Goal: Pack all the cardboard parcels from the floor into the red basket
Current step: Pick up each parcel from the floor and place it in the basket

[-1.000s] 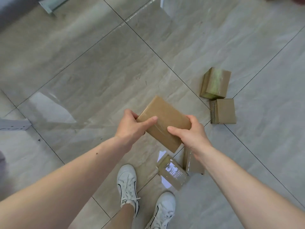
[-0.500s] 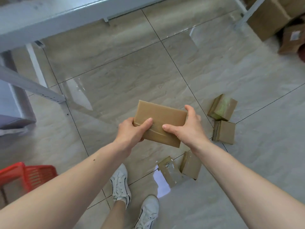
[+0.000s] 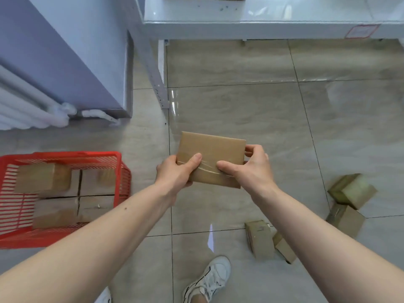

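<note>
Gripping one flat parcel [image 3: 211, 159]: left hand [image 3: 175, 174] and right hand [image 3: 251, 169], thumbs on top.

Basket [image 3: 65, 154] left of 4 floor parcels [image 3: 260, 241]

Glossy grey tiled floor [image 3: 240, 110], white shelf [image 3: 251, 20], lilac cabinet [image 3: 65, 51], radiator [image 3: 26, 108]

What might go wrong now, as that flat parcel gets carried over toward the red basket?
1. The red basket already holds several boxes, so the flat parcel may end up perched on top and slide off.
2. Left hand and right hand grip only its near edge; glossy tape there might let it slip.
3. Small boxes lie near the shoe, a possible trip.
</note>
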`<state>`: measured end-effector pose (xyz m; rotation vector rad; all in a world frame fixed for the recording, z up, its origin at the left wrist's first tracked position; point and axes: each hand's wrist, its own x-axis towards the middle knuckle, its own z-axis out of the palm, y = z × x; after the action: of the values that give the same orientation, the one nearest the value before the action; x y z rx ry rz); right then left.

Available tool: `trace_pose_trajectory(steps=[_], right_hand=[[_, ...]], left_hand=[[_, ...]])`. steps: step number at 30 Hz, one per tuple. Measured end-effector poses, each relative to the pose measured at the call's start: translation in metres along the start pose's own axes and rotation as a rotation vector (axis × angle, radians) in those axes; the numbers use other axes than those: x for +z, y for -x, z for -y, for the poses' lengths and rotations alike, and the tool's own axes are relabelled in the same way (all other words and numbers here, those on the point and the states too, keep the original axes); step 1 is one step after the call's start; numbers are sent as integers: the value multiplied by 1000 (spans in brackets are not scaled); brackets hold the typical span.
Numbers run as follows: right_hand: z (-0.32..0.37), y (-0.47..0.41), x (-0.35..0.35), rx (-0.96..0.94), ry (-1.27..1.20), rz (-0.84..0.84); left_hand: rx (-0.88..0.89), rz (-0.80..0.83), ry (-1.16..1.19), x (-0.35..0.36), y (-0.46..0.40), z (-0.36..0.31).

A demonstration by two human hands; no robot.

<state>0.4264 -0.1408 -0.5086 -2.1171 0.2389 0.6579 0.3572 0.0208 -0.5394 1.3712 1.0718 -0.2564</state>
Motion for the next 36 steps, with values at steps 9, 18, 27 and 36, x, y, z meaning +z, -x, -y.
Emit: trace_pose_trajectory(steps=[9,18,27,36], right_hand=[[50,78,163,-37,-34,125],[70,148,305,22,-97,253],[84,142,393,58,-118,329],[67,83,449,102,5,373]], left_hand=[[-9,-57,99,-181,9,50],[-53,-109,49,-340,5,96],[-112,-203,103,-405,-25,111],[-154,-237,299,-411,-95,143]])
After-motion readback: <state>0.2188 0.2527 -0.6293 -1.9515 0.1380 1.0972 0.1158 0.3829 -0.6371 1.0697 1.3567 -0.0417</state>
